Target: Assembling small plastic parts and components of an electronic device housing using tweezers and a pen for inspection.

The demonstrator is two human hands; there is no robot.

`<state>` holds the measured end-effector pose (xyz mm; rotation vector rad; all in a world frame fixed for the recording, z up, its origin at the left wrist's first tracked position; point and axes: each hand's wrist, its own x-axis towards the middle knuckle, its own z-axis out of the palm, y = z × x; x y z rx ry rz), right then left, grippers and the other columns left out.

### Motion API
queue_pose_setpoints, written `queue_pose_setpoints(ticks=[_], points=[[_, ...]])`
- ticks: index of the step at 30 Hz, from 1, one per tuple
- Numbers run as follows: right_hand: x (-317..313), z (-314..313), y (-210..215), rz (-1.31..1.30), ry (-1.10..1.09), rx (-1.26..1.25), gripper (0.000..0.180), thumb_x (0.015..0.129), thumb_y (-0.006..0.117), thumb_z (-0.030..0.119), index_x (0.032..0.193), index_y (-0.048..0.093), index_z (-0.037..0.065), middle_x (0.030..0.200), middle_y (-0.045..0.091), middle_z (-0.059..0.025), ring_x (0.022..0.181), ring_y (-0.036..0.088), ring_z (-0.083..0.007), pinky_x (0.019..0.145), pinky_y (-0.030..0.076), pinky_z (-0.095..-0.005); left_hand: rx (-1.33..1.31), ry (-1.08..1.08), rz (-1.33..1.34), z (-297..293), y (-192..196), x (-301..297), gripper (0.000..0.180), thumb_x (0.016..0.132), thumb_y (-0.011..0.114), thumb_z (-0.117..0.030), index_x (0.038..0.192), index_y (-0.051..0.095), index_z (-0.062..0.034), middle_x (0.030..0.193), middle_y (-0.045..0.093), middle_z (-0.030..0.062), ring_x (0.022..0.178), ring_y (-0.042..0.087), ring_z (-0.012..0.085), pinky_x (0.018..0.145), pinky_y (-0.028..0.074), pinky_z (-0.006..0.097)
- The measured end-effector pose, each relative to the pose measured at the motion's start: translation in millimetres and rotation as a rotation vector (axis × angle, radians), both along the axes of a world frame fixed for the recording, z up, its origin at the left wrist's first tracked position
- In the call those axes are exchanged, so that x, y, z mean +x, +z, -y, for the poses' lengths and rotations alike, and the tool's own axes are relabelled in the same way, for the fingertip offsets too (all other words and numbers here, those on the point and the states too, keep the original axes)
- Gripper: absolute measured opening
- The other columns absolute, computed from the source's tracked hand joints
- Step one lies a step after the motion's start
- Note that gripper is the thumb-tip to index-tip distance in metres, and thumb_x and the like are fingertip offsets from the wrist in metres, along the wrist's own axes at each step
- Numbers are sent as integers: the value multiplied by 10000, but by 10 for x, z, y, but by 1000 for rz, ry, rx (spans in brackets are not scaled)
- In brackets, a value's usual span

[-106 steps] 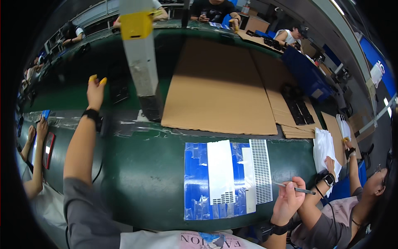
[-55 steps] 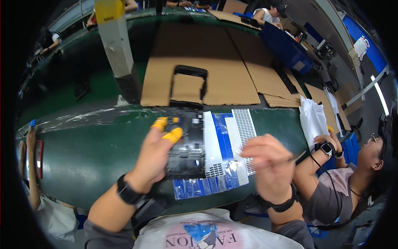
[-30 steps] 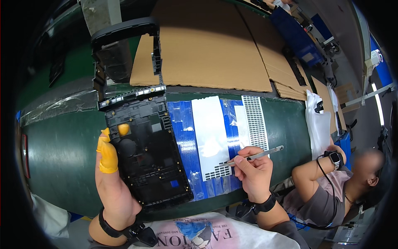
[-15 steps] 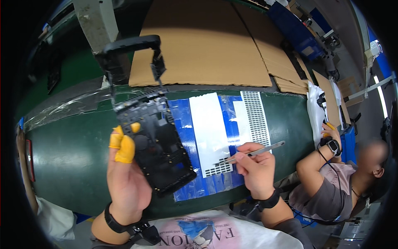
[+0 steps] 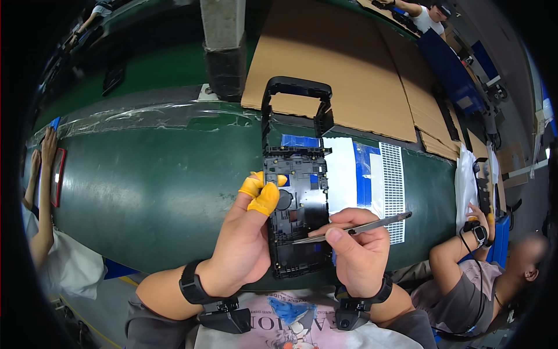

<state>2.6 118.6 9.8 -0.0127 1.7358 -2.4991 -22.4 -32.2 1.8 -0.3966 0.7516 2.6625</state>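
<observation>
My left hand, with yellow finger cots on its fingertips, grips the left edge of a black plastic housing. The housing stands up lengthwise, its open handle-like loop at the far end. In my right hand are metal tweezers, pinched between thumb and fingers. Their tips reach over the lower part of the housing; whether they touch it or hold a small piece I cannot tell. Behind the housing lies a white sheet, and right of it a sheet of small black stickers in rows.
Blue film lies under the sheets on the green table. Large cardboard covers the far side beside a grey post. A co-worker's arm is at the right, another person's hands at the far left.
The housing has come upright and in front of me, over the blue film. My tweezers have moved from the white sheet's sticker rows to the housing. The view has shifted left.
</observation>
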Motion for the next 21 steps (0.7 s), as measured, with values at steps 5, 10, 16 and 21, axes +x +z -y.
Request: queue_pose_setpoints(ticks=[5,10,16,21], points=[[1,34,-14,11,-46,-26,190,749,546,-50,934,503,-59,799,594,-138,747,591,-174,686,464,-241,49,-19,-39,33,16,6,228,874,415,-154,1089,371,-90,1013,464,40,924,496,147,798,436,310],[-24,39,-5,9,-39,-3,193,750,540,-56,939,503,-60,796,601,-138,747,587,-158,680,457,-228,19,-11,-70,39,-4,7,251,870,427,-169,1100,369,-86,1017,464,41,935,496,147,802,432,310],[-44,72,-10,38,-80,76,219,722,560,-24,925,485,-59,740,599,-156,698,599,-209,666,462,-276,-111,39,-81,21,24,7,251,880,387,-217,1093,391,-83,1034,490,86,917,511,199,781,448,341],[-54,43,22,34,-84,96,208,720,561,-31,915,494,-55,747,604,-158,672,588,-174,623,444,-245,-86,-24,-130,50,13,23,453,767,476,11,1174,307,-93,1050,447,65,918,473,142,767,424,277]])
